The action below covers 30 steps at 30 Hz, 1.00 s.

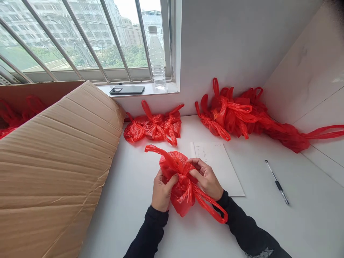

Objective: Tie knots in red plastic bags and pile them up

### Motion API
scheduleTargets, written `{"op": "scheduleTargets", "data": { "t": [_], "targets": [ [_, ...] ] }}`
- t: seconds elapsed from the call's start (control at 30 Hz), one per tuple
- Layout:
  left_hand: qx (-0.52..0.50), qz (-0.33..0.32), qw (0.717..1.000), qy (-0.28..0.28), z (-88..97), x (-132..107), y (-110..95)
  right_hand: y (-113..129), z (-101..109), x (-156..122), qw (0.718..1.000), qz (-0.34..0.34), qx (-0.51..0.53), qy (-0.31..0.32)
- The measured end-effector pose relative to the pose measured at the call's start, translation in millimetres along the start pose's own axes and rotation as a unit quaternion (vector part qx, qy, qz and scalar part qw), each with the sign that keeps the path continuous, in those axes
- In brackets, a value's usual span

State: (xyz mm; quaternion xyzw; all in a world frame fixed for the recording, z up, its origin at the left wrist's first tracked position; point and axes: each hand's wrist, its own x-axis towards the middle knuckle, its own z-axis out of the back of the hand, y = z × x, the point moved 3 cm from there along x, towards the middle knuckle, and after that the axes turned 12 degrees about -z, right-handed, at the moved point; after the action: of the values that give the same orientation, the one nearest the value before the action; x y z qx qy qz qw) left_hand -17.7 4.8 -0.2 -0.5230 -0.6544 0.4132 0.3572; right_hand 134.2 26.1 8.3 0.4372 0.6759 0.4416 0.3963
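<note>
Between my two hands is a red plastic bag [182,200], knotted or twisted at its middle, with a long handle loop hanging to the lower right and another strip sticking out to the upper left. My left hand [162,190] grips its left side, the thumb pressed near the knot. On the other side, my right hand [208,179] pinches the plastic close to the knot with thumb and fingers. What the bag contains is hidden. Just beyond my right hand lies a white notepad [225,168] with small writing, partly covered by the hand and bag.
Several tied red bags [154,125] sit along the wall, and a larger heap of red bags [236,111] fills the back right. A cardboard box [59,172] with red bags stands left. A pen [278,184] lies right. The sill holds a phone [127,90] and water bottle [156,59].
</note>
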Motion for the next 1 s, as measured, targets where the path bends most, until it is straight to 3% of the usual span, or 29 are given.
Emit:
{"op": "scheduleTargets", "data": {
  "t": [0.33,0.53,0.77,1.0],
  "targets": [
    [0.004,0.003,0.999,0.046,2.9,2,7,0,2,0,0.998,-0.030,0.059,0.017],
    [0.049,-0.013,0.990,0.134,-2.1,0,3,-3,7,5,0.996,-0.025,0.085,-0.022],
    [0.024,-0.025,0.992,0.120,-6.3,1,1,3,2,0,0.994,-0.036,0.095,-0.042],
    [-0.002,-0.007,0.996,0.088,-9.5,1,0,-5,4,5,0.991,-0.038,0.119,-0.051]
  ]
}}
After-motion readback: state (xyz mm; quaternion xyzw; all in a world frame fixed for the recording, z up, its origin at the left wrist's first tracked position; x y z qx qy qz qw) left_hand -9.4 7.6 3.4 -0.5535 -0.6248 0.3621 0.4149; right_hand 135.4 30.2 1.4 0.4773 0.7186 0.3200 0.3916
